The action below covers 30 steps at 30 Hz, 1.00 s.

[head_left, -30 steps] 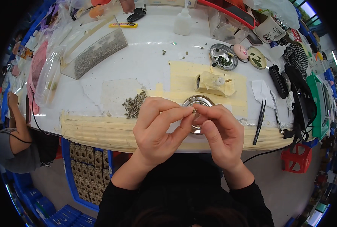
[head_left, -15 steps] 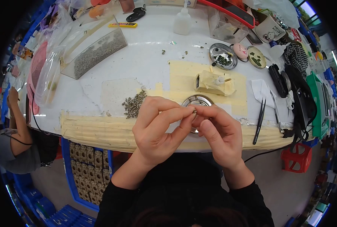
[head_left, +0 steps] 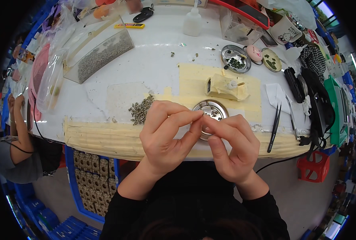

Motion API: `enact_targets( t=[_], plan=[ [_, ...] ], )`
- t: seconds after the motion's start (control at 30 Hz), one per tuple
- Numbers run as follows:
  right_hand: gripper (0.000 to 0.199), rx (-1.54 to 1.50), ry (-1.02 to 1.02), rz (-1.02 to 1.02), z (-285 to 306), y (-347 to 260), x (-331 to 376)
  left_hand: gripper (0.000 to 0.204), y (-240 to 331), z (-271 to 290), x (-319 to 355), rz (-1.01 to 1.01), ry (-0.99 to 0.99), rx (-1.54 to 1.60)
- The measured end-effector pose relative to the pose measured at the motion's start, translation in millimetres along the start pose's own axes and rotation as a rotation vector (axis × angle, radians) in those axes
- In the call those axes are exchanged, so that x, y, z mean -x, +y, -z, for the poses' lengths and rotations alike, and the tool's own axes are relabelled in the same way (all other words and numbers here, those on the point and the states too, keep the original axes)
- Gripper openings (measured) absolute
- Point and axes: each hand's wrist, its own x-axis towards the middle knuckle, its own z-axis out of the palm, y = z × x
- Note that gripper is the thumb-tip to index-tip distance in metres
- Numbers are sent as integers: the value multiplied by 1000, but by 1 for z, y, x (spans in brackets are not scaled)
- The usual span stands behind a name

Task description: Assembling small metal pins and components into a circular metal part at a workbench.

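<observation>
My left hand (head_left: pixel 166 134) and my right hand (head_left: pixel 232 146) meet fingertip to fingertip just above the table's front edge. Together they pinch a tiny part, too small to make out. Right behind the fingertips sits a round metal dish (head_left: pixel 210 112) on yellow masking tape (head_left: pixel 194 80). A small heap of grey-green parts (head_left: pixel 141 109) lies just left of my left hand. Behind the dish stands a tape-wrapped block (head_left: pixel 226 87) with a small peg.
Black tweezers (head_left: pixel 274 127) lie at the right. A long clear tray of grey parts (head_left: pixel 102 56) lies at the back left. Two more small dishes (head_left: pixel 236 59) with green bits, a white bottle (head_left: pixel 193 23) and clutter line the back. Another person (head_left: pixel 14 148) sits at the far left.
Both hands stay pinched together in nearly the same spot; the fingertips have shifted only slightly.
</observation>
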Motion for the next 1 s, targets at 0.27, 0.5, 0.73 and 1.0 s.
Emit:
enact_targets(
  t=[0.27, 0.5, 0.73, 1.0],
  plan=[
    [29, -401, -37, -293, -4, 7, 8, 25, 0, 2, 0, -32, -21, 48],
    [26, -839, -36, -597, 5, 3, 4, 22, -1, 2, 0, -88, -31, 19],
    [29, 39, 16, 42, 0, 0, -1, 23, 0, 1, 0, -36, -30, 13],
    [29, -495, -4, -368, -4, 4, 4, 23, -1, 2, 0, -91, -35, 47]
  ],
)
